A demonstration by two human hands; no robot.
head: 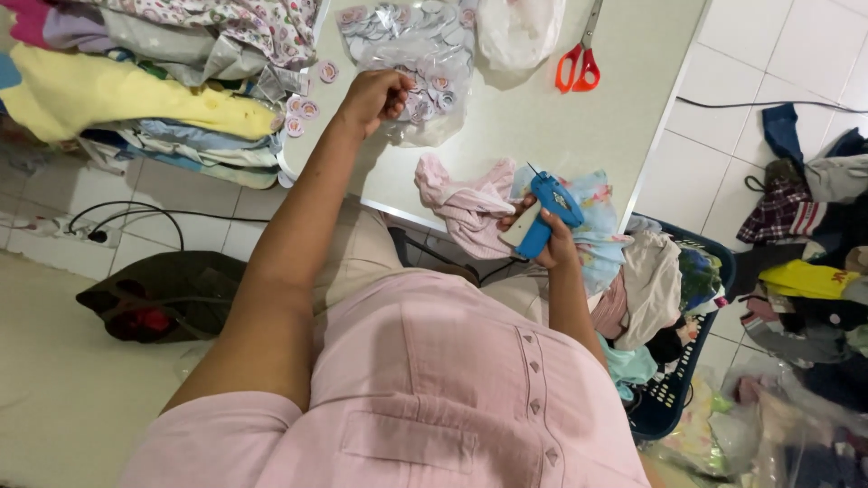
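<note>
White worktop (542, 117): left hand (372, 98) pinches round tags (425, 86) from bag, up-left of right hand (542, 237) gripping blue tag gun (550, 210), needle pointing away, over pink garment (466, 208).

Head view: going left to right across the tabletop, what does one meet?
Stack of folded clothes → left hand in the clear bag of round tags → pink garment → blue tagging gun in the right hand → orange-handled scissors.

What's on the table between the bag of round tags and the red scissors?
A crumpled clear plastic bag lies there, seen from the head camera.
</note>
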